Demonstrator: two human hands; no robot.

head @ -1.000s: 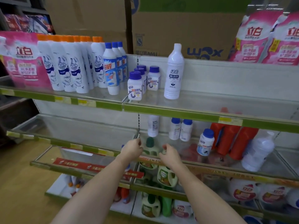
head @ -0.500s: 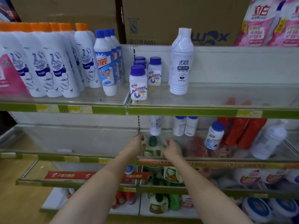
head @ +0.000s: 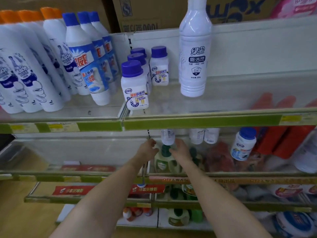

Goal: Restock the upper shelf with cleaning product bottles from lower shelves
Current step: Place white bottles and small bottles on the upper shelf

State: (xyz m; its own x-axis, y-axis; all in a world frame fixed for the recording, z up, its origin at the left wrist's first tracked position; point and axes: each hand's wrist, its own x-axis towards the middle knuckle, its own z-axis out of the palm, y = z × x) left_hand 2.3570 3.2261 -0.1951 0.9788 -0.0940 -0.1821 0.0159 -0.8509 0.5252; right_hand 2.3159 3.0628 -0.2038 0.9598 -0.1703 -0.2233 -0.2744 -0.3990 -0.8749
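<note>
Both hands reaching under the upper shelf [head: 202, 123] toward a tall white bottle [head: 167, 137] standing at the back of the second shelf [head: 223, 180], upper half hidden behind the green price strip. Left hand [head: 148, 149] just left of the bottle's base, fingers loosely curved inward; right hand [head: 180, 148] just right of it, fingers likewise curved; nothing gripped by either, and actual contact with the bottle not clear through the blur. Likely flanking it from both sides because of the deep, low position, with little headroom for a one-handed lift from above. Forearms extended and converging, wrists roughly level, palms turned toward each other. Directly below the hands, a green-capped bottle [head: 164, 160] visible through the clear shelf. On the upper shelf, one matching tall white bottle [head: 194, 55] upright beside small blue-capped jars [head: 134, 85], with bare shelf stretching to its right, presumably the spot to fill. More small white bottles [head: 204, 135] and a blue-capped jar [head: 243, 143] further right on the second shelf.
</note>
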